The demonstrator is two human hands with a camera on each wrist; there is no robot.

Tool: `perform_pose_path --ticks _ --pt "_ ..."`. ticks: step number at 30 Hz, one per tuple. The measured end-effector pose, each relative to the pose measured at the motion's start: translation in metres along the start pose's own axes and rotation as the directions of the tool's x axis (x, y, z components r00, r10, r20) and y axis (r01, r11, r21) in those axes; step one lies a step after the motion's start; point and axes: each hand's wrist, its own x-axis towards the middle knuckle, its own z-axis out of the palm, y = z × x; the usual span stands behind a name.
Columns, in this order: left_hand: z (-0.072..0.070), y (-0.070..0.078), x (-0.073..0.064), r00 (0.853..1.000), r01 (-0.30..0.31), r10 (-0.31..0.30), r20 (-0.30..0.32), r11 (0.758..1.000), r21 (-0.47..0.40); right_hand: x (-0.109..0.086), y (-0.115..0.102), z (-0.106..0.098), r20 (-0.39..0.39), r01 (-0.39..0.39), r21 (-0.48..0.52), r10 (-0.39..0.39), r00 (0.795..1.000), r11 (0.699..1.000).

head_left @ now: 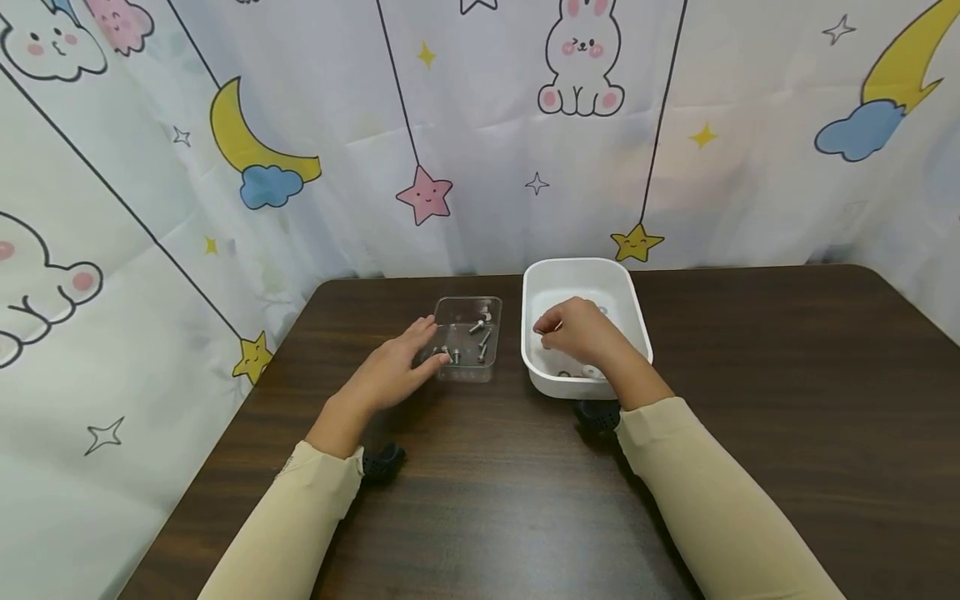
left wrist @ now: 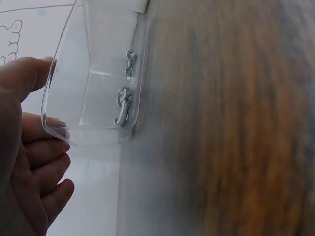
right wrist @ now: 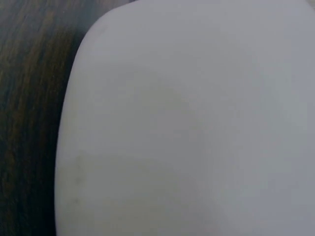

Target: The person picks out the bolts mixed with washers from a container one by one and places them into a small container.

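A clear plastic box (head_left: 467,375) holds several metal bolts (head_left: 483,343), and the left wrist view also shows bolts (left wrist: 125,105) along its floor. My left hand (head_left: 386,371) lies at the box's left side. Its fingers and thumb are spread and touch the rim near one corner. Over the white tub (head_left: 588,389), my right hand (head_left: 585,333) has its thumb and fingertips together, pinching a small dark piece too tiny to identify. Small ring-like parts (head_left: 591,372) lie in the tub, partly covered by the hand. The right wrist view shows only the tub's outer wall (right wrist: 172,123).
Both containers stand side by side near the far edge of the dark wooden table (head_left: 480,500). A white curtain (head_left: 487,125) with printed moons, stars and animals hangs behind. Black wrist straps (head_left: 384,463) sit below each hand.
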Motion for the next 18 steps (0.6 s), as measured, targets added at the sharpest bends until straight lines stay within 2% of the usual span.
perform_pose_path --ticks 3,7,12,18 --pt "0.0 -0.002 -0.001 1.0 0.006 -0.006 -0.001 1.0 -0.005 0.0 -0.002 0.0 -0.022 0.0 -0.001 0.0 1.0 1.0" --pt "0.001 -0.004 -0.002 1.0 0.006 -0.006 -0.001 1.0 -0.015 -0.001 -0.006 -0.001 -0.076 0.054 -0.019 -0.055 0.996 0.998" --pt "0.001 -0.006 -0.001 1.0 -0.001 0.001 -0.005 0.999 -0.033 -0.004 -0.017 -0.001 -0.163 0.125 -0.025 -0.127 0.978 0.992" --pt "-0.001 -0.006 0.0 1.0 -0.01 0.009 -0.005 0.999 -0.035 -0.012 -0.039 0.003 -0.219 0.194 -0.027 -0.195 0.956 0.981"
